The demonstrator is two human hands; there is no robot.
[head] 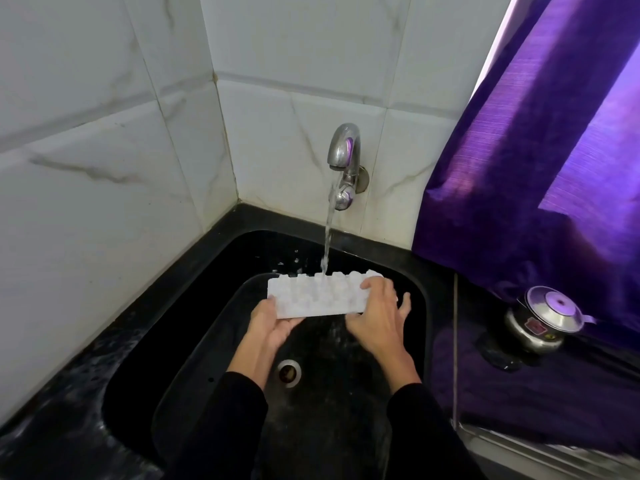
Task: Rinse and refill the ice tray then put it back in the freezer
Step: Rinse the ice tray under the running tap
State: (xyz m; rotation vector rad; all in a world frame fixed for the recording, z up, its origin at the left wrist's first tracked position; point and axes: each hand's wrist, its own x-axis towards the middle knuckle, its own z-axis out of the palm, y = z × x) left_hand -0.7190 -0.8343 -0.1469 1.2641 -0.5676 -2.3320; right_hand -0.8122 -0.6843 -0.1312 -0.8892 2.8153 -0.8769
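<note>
We stand at a black desk [86, 341] with a sunken sink [194, 306], white tiled walls [104, 98] behind. At 2 o'clock hangs a purple curtain [519, 150]; at 3 o'clock sits a steel pot [540, 317]. Our left hand [273, 323] and right hand [377, 317] grip the tray [311, 296], underside up, beneath the running tap [343, 150].

Two bare forearms reach in from the near edge, each covered by a long black sleeve that ends just short of the wrist. The left sleeve [221, 427] and the right sleeve [429, 434] are plain dark fabric with no visible pattern, cuff trim or markings. The left hand [273, 323] and the right hand [375, 317] wear no gloves, rings, watch or bracelet that can be seen.
</note>
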